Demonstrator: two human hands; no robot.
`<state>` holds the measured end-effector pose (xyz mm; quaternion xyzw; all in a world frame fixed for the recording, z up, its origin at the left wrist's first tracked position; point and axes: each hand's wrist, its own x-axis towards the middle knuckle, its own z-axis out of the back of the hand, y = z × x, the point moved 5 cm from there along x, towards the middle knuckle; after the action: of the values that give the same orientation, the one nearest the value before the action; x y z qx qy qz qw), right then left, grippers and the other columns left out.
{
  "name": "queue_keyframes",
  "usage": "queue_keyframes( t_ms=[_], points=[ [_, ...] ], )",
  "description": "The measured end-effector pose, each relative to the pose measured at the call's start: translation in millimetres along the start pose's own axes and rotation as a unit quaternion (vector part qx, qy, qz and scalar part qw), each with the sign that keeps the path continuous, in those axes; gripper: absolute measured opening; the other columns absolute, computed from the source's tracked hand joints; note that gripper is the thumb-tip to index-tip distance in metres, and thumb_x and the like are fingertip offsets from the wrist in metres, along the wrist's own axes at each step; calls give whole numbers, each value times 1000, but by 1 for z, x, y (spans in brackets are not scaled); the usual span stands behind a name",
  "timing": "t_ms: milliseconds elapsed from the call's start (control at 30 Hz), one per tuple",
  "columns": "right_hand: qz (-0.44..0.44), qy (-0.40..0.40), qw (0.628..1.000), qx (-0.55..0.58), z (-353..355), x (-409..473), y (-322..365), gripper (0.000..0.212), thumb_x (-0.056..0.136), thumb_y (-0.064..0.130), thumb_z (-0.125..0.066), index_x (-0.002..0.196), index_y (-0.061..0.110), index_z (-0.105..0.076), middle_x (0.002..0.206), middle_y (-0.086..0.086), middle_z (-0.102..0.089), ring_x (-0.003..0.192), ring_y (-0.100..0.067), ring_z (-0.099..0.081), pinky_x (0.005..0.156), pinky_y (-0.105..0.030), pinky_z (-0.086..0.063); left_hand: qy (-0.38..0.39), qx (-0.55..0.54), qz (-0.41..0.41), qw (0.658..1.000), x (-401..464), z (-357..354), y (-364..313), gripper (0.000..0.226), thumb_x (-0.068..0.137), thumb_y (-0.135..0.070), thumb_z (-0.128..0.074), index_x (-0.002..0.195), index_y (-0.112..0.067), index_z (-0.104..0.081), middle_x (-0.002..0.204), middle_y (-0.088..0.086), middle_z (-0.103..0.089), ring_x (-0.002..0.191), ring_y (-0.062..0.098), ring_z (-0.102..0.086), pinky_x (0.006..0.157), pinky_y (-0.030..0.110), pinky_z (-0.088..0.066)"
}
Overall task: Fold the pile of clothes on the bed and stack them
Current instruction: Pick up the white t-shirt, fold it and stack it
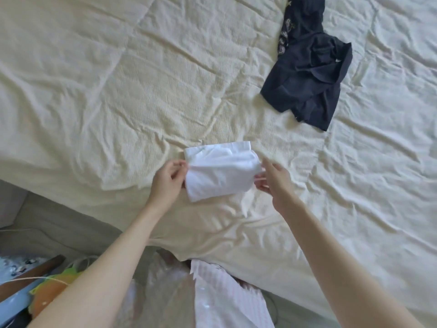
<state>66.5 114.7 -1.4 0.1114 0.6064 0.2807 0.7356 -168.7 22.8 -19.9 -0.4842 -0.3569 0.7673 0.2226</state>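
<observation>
Holding a small folded white cloth (221, 170) by its two side edges, the left hand (166, 183) and right hand (274, 182) each pinch it just above the cream bed cover (118, 102). A crumpled dark blue garment (309, 67) lies well apart, farther up the bed.

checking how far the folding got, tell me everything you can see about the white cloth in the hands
The white cloth is a small garment of thin, soft-looking fabric, already folded into a compact, roughly rectangular bundle with a straight hemmed edge along its far side and soft creases across the top. It sits low over the cream bedspread near the bed's front edge; whether it rests on it is unclear. The left hand pinches its left edge, and the right hand pinches its right edge. What kind of garment it is cannot be told.
</observation>
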Motion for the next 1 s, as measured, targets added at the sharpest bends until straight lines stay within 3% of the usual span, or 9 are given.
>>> queue_keyframes(
  t_ms=[67,133,233,333,533,700,833,933,1000],
  points=[
    [59,-9,998,-18,-13,9,11,32,97,31,-46,118,8,-55,99,-5,-63,86,-15,-60,76,-28,-51,-2,-138,79,987,17,-7,6,16,97,-25,-49,98,-14,-61,93,4,-67,79,11,-65,68,22,-54],
    [153,-39,979,-125,-22,12,15,35,96,30,-48,126,11,-52,121,-6,-57,106,-16,-55,86,-27,-44,40,-149,119,981,22,-17,17,22,97,-27,-49,106,-11,-61,94,5,-68,83,18,-65,73,30,-51],
    [346,-86,856,-375,-39,-4,8,39,95,20,-52,132,8,-50,138,-11,-47,128,-26,-42,103,-34,-34,42,-51,93,993,17,-24,31,16,95,-16,-53,110,-11,-54,93,2,-65,89,22,-62,76,37,-51],
    [457,-60,743,-485,-59,-17,-17,43,90,12,-58,132,6,-52,144,-18,-42,138,-35,-33,111,-50,-29,-17,73,5,997,17,-21,30,6,94,-16,-54,99,-14,-51,84,0,-61,81,26,-60,72,37,-49],
    [466,-60,690,-550,-65,2,-39,53,92,24,-57,142,20,-42,153,-15,-29,142,-34,-24,112,-53,-18,-108,172,-98,974,23,-17,23,13,97,-22,-47,104,-11,-48,64,-13,-46,60,15,-46,55,26,-23],
    [355,5,667,-656,-70,42,-45,60,99,42,-31,151,35,-2,159,-2,14,146,-24,11,115,-51,9,-100,194,7,976,36,-17,37,23,97,-31,-48,100,-8,-48,88,3,-59,88,30,-57,72,34,-39],
    [383,37,725,-572,-71,39,-35,53,99,38,-35,149,29,-22,160,-4,1,147,-23,3,115,-51,5,-107,154,73,980,38,-19,39,34,97,-39,-43,107,-8,-51,106,8,-62,101,30,-57,83,35,-43],
    [337,-99,861,-368,-41,37,-25,42,93,35,-53,130,15,-50,139,-8,-44,130,-23,-39,107,-41,-29,-80,67,138,985,41,-21,45,38,98,-44,-38,100,-10,-54,104,9,-63,102,31,-59,92,42,-47],
    [187,-104,957,-195,-24,50,-28,27,88,40,-60,99,16,-58,94,-1,-54,88,-15,-52,76,-28,-42,-54,-4,168,984,43,-22,46,33,98,-42,-40,92,-13,-55,104,10,-64,101,30,-61,93,48,-48]
  ],
)
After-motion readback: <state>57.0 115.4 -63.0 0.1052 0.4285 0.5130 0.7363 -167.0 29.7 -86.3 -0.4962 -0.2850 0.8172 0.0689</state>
